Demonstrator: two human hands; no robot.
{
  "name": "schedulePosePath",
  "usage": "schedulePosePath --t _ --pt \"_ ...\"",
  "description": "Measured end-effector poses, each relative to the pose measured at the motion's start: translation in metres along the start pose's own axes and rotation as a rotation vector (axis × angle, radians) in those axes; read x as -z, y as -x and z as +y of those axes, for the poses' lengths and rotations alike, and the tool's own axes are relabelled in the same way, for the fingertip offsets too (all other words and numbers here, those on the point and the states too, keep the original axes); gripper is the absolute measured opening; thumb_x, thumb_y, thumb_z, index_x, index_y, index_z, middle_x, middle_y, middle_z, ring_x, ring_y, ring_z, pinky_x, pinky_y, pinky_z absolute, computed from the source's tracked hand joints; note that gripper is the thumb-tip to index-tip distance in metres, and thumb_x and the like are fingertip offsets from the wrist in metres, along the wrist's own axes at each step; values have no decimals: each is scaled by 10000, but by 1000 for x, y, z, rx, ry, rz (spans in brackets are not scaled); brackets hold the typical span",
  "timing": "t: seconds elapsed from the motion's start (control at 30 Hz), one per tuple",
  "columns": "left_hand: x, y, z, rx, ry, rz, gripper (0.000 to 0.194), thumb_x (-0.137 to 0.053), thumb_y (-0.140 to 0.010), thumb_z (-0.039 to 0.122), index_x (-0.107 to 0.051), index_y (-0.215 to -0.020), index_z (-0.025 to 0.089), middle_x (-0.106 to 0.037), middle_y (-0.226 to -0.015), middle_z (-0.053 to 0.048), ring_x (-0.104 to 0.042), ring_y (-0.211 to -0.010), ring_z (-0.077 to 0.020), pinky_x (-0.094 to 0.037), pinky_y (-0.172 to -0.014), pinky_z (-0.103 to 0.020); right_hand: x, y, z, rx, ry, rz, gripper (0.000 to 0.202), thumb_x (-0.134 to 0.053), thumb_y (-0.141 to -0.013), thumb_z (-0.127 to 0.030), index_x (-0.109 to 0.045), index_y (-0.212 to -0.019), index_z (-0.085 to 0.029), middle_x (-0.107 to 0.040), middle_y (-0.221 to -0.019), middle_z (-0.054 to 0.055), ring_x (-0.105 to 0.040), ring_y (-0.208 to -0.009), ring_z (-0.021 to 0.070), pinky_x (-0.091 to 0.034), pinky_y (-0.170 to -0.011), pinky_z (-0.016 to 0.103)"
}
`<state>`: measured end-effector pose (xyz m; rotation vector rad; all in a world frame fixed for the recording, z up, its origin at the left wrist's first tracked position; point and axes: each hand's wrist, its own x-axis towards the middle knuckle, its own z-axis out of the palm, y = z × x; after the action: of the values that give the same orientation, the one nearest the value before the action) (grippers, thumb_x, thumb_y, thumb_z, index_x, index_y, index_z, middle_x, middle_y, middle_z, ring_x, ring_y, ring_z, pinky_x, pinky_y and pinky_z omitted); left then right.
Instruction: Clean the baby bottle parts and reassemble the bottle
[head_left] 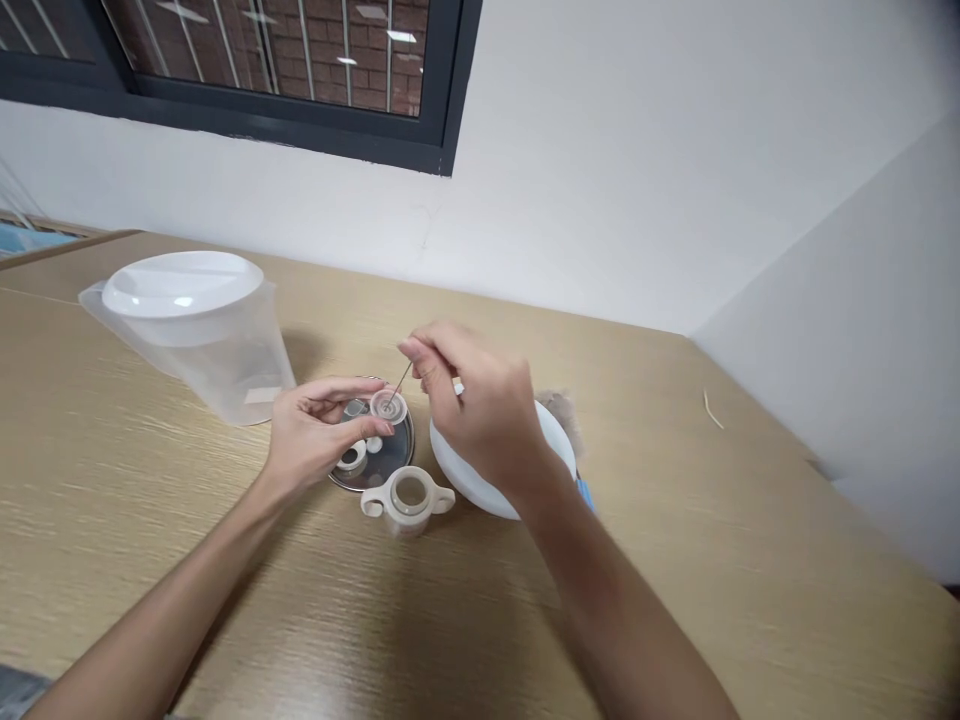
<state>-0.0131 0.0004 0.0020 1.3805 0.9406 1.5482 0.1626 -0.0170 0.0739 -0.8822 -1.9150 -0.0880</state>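
Tabletop (675,500), right fingers (420,356) tight around rod (402,379)

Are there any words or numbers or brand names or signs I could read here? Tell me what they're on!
No words, numbers, brands or signs can be read here.
Clear pitcher: a pale patch shows low down, maybe a label; no writing can be made out on it.
Round piece in the left hand: too small to tell if it has marks.
Two-handled cup: no lettering shows.

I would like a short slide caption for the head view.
Left hand holds a small round part; right hand points a thin rod at its centre.
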Motion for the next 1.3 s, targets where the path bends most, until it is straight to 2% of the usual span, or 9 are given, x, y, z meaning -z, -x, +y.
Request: schedulePosePath --t 0.17,0.3,0.4,0.53,0.63,0.73,0.93,1.13,1.3 --pt "4 -3 -1 -18 40 -5 375 -960 -522 154 -826 -872 183 -833 -877 -76 -790 -790 -206 -654 -747 -270 -22 9 16 29 -31 -122 236 -481 -1034 -171 -598 -830 -176 -592 -732 -11 -510 -685 108 -384 -658 247" --pt "10 -4 -1 -51 39 -14 360 -957 -557 177 -825 -891 192 -833 -875 -69 -782 -775 -191 -642 -728 -255 -31 13 19 50 15 -217 275 -456 -1048 -213 -572 -800 -188 -583 -736 -1 -490 -707 128 -381 -681 265" --pt "12 -4 -2 -72 -13 -23 361 -959 -545 172 -824 -880 193 -831 -884 -70 -784 -811 -204 -638 -767 -276 -25 10 15 50 11 -190 249 -463 -1045 -196 -584 -828 -183 -607 -757 6 -527 -724 130 -403 -700 265" --pt "10 -3 -2 -67 -36 -71 318 -951 -555 170 -818 -843 187 -829 -917 -83 -786 -890 -239 -632 -851 -335 -4 1 8 32 68 -35 225 -496 -1036 -196 -603 -838 -189 -650 -765 7 -580 -718 124 -423 -683 253" --pt "8 -2 0 -55 -6 -82 294 -944 -555 151 -813 -815 196 -829 -914 -78 -786 -902 -238 -631 -864 -341 7 -2 5 34 112 6 228 -502 -1038 -221 -605 -837 -190 -659 -750 7 -596 -713 123 -425 -663 249" --pt "6 0 3 -47 1 -74 302 -943 -541 136 -817 -806 203 -830 -904 -70 -785 -889 -229 -632 -856 -328 7 -1 3 31 95 -16 234 -498 -1037 -201 -602 -828 -186 -643 -744 -1 -575 -696 112 -412 -654 242" --pt "3 2 1 17 -36 -65 343 -953 -531 175 -829 -850 203 -831 -939 -77 -782 -889 -227 -635 -845 -318 -4 1 6 4 6 -146 241 -492 -1038 -182 -579 -813 -178 -570 -719 -19 -503 -667 103 -379 -658 242" --pt "0 2 -4 23 -35 -9 359 -964 -504 205 -827 -836 195 -830 -939 -89 -786 -892 -261 -645 -885 -388 -10 3 11 19 -37 -132 235 -466 -1040 -160 -540 -820 -194 -568 -760 -9 -508 -725 115 -383 -694 248" --pt "1 2 -7 11 -37 3 378 -966 -527 230 -829 -877 194 -829 -954 -94 -788 -917 -274 -645 -910 -407 -12 2 10 -64 -93 -154 235 -458 -1037 -151 -520 -816 -202 -580 -740 -25 -494 -666 97 -374 -654 233"
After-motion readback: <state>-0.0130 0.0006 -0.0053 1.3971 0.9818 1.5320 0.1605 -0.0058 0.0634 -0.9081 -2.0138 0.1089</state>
